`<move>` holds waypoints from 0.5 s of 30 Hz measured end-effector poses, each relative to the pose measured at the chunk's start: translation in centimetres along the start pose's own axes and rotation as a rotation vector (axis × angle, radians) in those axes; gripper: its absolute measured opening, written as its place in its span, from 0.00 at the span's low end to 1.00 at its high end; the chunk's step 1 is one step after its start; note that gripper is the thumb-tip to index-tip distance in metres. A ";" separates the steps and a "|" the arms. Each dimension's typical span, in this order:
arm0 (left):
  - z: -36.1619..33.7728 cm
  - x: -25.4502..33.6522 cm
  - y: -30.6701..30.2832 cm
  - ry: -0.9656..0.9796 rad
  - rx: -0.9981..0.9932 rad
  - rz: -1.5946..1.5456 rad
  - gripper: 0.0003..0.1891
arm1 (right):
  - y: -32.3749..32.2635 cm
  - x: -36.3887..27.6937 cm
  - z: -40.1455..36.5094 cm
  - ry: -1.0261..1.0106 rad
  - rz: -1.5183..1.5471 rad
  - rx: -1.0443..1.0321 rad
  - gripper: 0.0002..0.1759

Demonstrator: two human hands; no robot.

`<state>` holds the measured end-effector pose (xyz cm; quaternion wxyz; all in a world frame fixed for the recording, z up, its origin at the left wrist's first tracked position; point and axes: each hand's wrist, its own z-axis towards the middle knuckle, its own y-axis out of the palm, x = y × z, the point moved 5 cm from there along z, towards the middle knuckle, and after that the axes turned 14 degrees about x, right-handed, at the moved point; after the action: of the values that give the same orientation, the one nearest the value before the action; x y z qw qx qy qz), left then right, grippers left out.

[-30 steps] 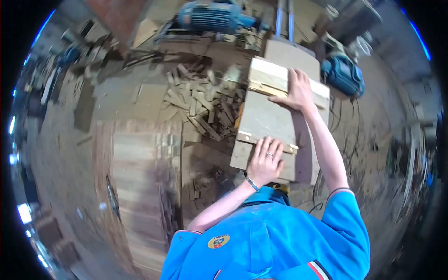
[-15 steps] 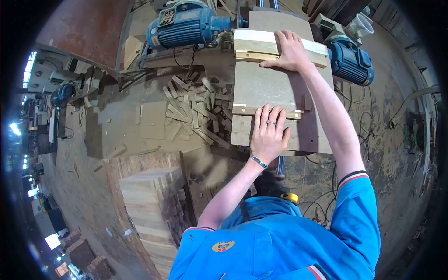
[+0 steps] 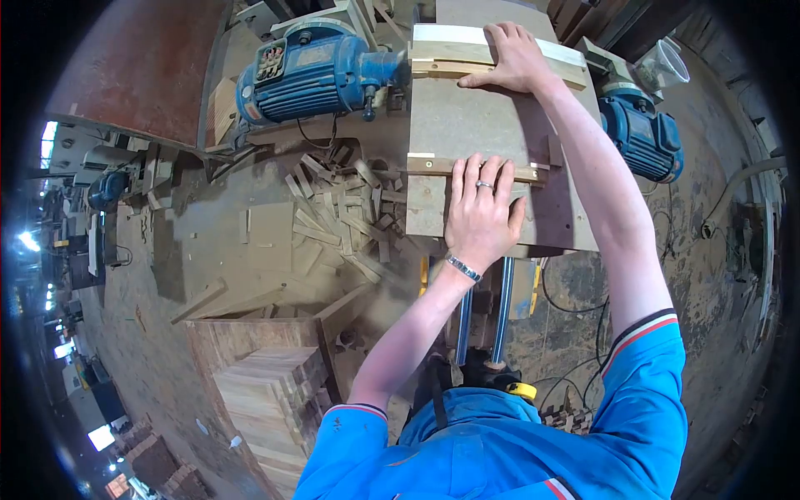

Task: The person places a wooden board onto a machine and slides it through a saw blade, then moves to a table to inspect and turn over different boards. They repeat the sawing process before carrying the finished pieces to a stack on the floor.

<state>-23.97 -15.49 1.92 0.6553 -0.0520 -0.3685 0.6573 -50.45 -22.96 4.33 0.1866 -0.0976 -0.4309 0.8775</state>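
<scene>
My left hand (image 3: 482,215) lies with outstretched fingers across a narrow wooden strip (image 3: 429,164) on the near part of a flat sliding board (image 3: 467,112). Its thumb is apart, off the strip. Farther out, my right hand (image 3: 518,65) is closed over a pale wooden plank (image 3: 450,35) that lies crosswise on the sliding board. The right thumb presses on a yellowish strip (image 3: 446,70) along the plank's near side. Two steel rails (image 3: 502,308) run beneath the board toward my body.
Blue motors stand on both sides, one at the left (image 3: 312,75) and one at the right (image 3: 637,133). Offcuts (image 3: 346,204) are heaped on the floor to the left. A stack of wood blocks (image 3: 271,392) sits nearer me. Cables (image 3: 575,308) trail at right.
The sliding board has moved forward, away from my body, with both hands and the plank. More of the steel rails shows in front of me. Both hands keep their places.
</scene>
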 end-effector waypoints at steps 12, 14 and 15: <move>0.9 -0.3 0.2 -0.052 -0.023 -0.071 0.29 | 1.2 0.4 1.3 0.000 -0.059 -0.052 0.72; 0.1 0.2 -0.3 -0.068 -0.036 -0.081 0.29 | 0.8 0.2 0.4 0.002 -0.034 -0.061 0.72; -0.5 0.6 -0.6 -0.088 -0.057 -0.092 0.29 | 0.6 -0.1 -0.4 -0.010 -0.001 -0.030 0.72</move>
<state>-23.30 -14.85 2.12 0.6663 -0.0248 -0.4175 0.6174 -50.42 -23.01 3.63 0.1833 -0.0960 -0.4449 0.8713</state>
